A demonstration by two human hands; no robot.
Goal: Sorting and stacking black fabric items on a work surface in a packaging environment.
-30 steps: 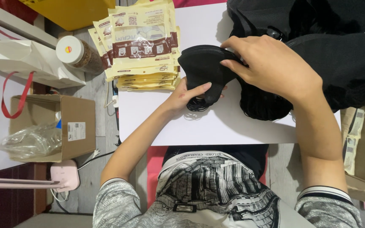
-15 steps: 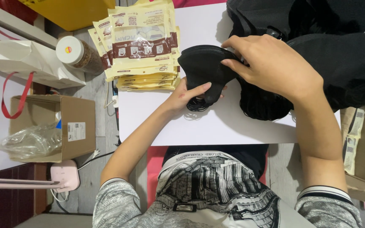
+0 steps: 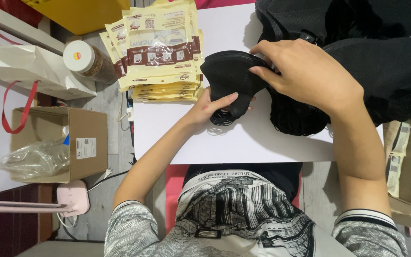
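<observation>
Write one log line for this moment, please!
left hand: holds black fabric mask stack | right hand: grips it | on white table

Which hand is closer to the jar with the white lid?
Left. The left hand grips the black masks just past the yellow packets from the jar. The right hand is farther across the white table.

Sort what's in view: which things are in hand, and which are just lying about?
In hand: black folded mask stack, held by left hand and right hand; black pile alongside.
Lying about: yellow packet stack, jar, cardboard box, white bag.
</observation>
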